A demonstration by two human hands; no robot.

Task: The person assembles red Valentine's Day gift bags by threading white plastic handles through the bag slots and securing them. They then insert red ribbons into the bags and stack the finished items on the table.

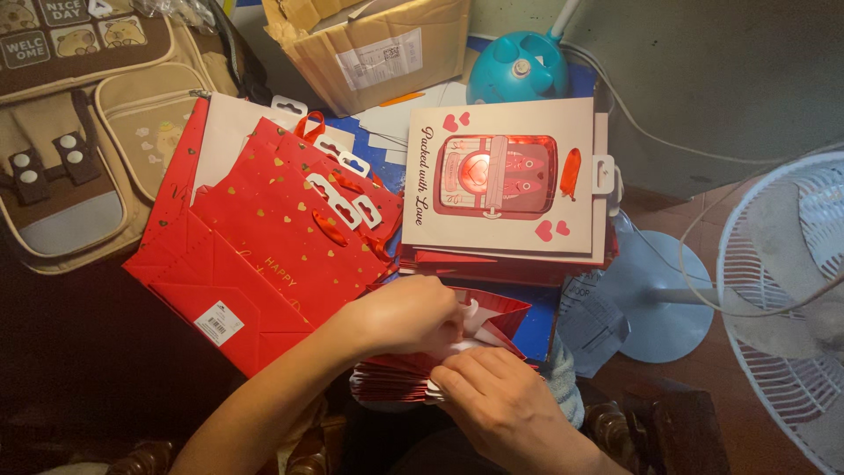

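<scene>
I look down at my two hands, low in the middle. My left hand [400, 312] is curled shut, pinching the top edge of a flat red paper bag [492, 318]. My right hand [492, 400] presses down with bent fingers on the white part of that same bag. The bag lies on top of a stack of folded red bags [391, 380] right in front of me — just under a blue tabletop [536, 321] edge. I think the bag is light and thin, a bit shiny and slippery, and it can crease or tear, so the stiff top edge is the best spot to hold. More red bags with gold hearts [264, 237] lie to the left, and a cream bag with hearts [501, 176] sits behind.
</scene>
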